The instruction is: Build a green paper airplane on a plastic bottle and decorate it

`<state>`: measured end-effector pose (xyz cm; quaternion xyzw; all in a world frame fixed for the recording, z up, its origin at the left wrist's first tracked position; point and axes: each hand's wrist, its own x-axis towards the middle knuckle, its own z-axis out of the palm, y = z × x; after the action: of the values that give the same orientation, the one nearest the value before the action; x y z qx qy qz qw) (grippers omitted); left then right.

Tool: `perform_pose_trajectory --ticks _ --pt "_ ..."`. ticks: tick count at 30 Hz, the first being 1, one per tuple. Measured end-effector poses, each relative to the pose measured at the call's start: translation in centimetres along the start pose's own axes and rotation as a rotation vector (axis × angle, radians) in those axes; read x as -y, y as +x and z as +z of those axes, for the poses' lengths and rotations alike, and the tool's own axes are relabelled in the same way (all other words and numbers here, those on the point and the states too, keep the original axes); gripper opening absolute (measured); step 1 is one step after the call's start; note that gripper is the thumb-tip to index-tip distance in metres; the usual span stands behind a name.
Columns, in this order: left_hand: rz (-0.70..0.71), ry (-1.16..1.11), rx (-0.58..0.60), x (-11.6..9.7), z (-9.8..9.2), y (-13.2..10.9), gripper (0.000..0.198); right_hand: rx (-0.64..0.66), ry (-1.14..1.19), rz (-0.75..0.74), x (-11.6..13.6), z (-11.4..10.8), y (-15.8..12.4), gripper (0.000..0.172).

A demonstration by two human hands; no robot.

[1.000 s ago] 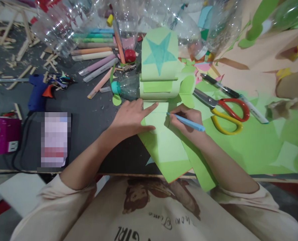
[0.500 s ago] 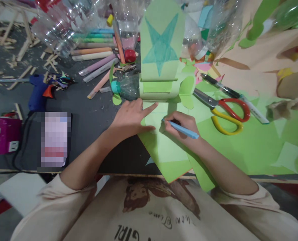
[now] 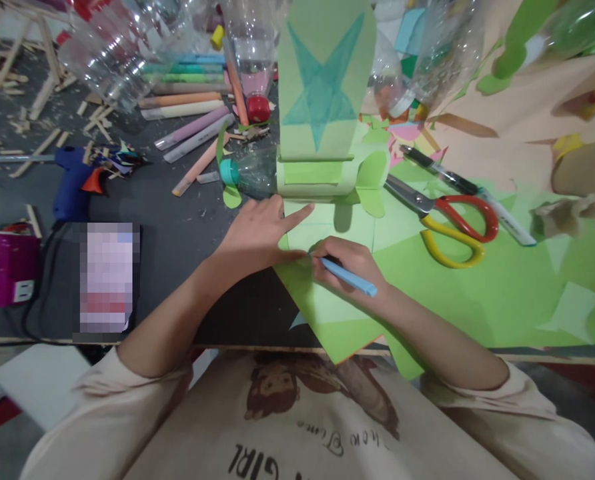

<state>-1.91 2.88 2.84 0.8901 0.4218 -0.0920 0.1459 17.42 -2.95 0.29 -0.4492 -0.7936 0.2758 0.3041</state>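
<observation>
Pale green paper [image 3: 322, 220] lies just on the near side of the bottle [image 3: 258, 172], under a spread left hand [image 3: 255, 233] grasping nothing; the right hand [image 3: 352, 257], curled around a blue pen [image 3: 350, 277], has shifted farther from the bottle, probably extending the drawn lines.

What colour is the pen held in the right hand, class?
The pen in the right hand is light blue, seen best in the head view.

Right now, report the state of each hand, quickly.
Left hand: open, spread on the pale green paper, gripping nothing visible.
Right hand: closed, holding the blue pen.
</observation>
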Motion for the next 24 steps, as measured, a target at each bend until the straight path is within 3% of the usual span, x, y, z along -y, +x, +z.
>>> perform_pose_trajectory --ticks 7,16,19,22,24 --pt "0.019 -0.049 0.007 0.6 0.0 -0.1 0.059 0.024 -0.008 0.011 -0.2 0.0 -0.2 0.013" --pt "0.009 -0.053 0.006 0.4 -0.1 0.0 0.059 0.015 -0.019 -0.097 0.3 0.5 0.0 0.016" --pt "-0.013 -0.048 0.001 0.3 -0.1 -0.1 0.059 -0.008 0.170 0.019 0.5 0.1 0.0 0.016" --pt "-0.020 -0.050 0.005 0.3 -0.1 0.0 0.061 -0.146 0.351 0.226 -0.1 -0.8 0.2 0.021" --pt "-0.023 -0.057 0.013 0.4 -0.1 0.0 0.062 -0.230 0.406 0.285 -0.9 -1.5 0.5 0.032"
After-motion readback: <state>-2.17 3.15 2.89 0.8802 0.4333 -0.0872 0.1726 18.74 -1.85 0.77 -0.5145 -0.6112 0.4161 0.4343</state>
